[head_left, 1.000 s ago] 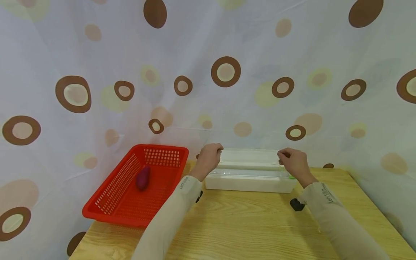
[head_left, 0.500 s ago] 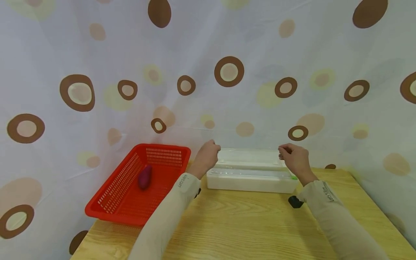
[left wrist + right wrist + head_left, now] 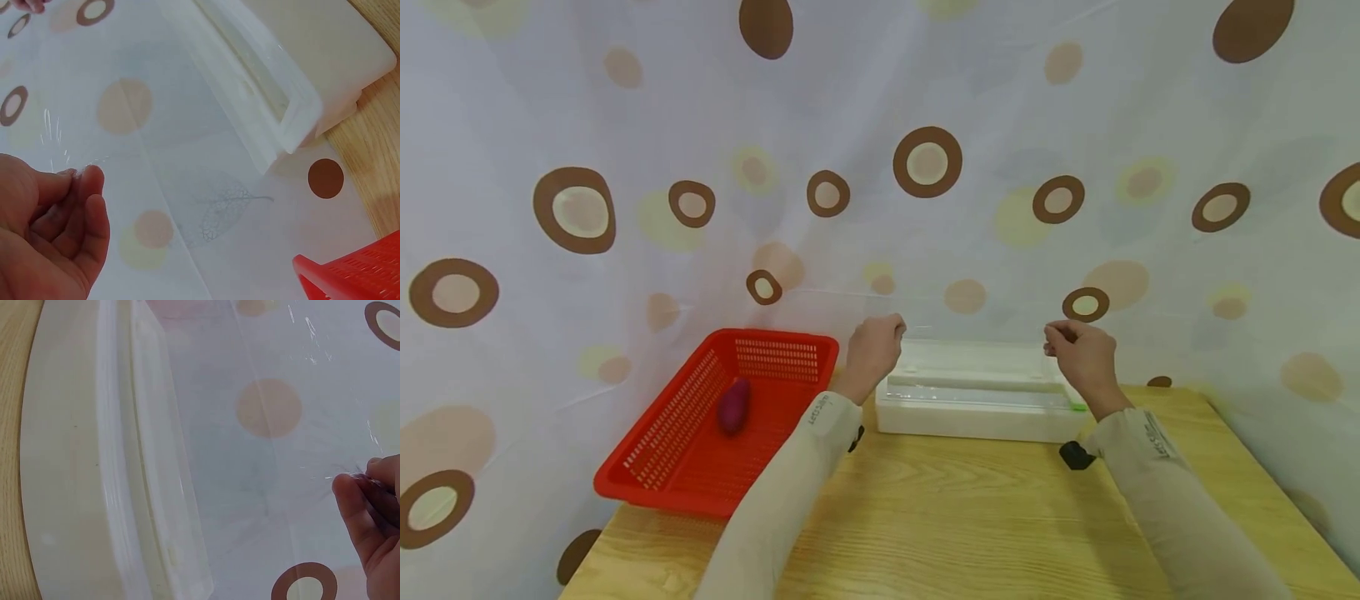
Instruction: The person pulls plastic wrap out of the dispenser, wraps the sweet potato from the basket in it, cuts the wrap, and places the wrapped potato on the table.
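Observation:
A white cling film dispenser (image 3: 985,422) lies lengthwise on the table with its lid raised at the back. Clear cling film (image 3: 55,140) shows as thin glints stretched between the two hands, above and behind the box. My left hand (image 3: 874,354) pinches the film's left end between thumb and fingertips, over the box's left end. The film's right end is pinched by my right hand (image 3: 1084,358), level with the left one and above the green slider (image 3: 1078,407). In the head view the film is almost invisible.
A red plastic basket (image 3: 658,502) stands on the left of the wooden table (image 3: 955,517), holding one elongated purple vegetable (image 3: 733,407). Close behind the dispenser hangs a pale curtain (image 3: 992,108) with brown circles.
Both hands have risen slightly, pulling the film higher above the box. The head view has shifted a little. The basket and the purple vegetable stay in place.

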Tool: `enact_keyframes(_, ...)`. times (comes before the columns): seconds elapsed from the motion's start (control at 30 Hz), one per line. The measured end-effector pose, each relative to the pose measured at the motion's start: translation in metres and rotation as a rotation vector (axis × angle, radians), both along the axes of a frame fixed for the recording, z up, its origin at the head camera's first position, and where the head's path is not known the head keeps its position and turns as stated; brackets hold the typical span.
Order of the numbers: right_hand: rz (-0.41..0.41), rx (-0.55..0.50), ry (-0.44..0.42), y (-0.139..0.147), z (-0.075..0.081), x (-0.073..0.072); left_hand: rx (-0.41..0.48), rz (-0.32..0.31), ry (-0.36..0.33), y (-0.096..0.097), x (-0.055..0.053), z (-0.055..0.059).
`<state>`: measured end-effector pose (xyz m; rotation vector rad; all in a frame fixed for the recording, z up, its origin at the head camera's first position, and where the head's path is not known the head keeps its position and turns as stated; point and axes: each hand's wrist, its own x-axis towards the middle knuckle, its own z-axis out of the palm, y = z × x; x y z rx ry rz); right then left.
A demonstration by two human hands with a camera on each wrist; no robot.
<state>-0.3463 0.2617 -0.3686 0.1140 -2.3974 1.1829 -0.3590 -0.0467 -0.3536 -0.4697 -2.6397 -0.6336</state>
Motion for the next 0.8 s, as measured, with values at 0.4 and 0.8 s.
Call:
enact_keyframes(0.4,-0.016,0.059,0.005,0.003,0.022,0.004,0.163,-0.006,0.048,0.003,-0.008,0.011)
enact_keyframes(0.8,-0.020,0.053,0.047,0.006,0.041,0.005,0.176,0.003,0.130,0.005,-0.008,0.028)
